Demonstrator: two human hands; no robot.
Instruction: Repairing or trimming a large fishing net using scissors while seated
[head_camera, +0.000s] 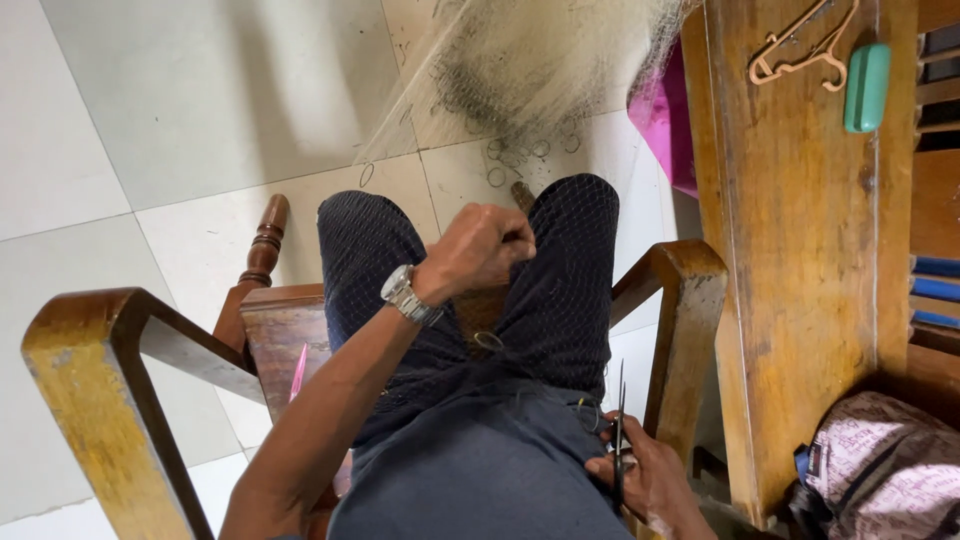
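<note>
I sit in a wooden armchair (90, 350) with a fine pale fishing net (520, 60) spread over my dark-trousered legs and piled on the floor ahead. My left hand (480, 248), a metal watch (405, 295) on its wrist, is closed on the net between my knees. My right hand (650, 480) rests on my right hip and grips a pair of scissors (618, 430), blades pointing up. Small metal rings (488, 340) hang along the net's edge, one on my lap and several on the floor.
A wooden cabinet (800, 250) stands close on my right, with a plastic hanger (800, 50) and a green case (866, 85) on it. A pink cloth (662, 120) lies beside it. A patterned backpack (880, 460) sits at lower right. A pink strip (298, 370) lies on the seat.
</note>
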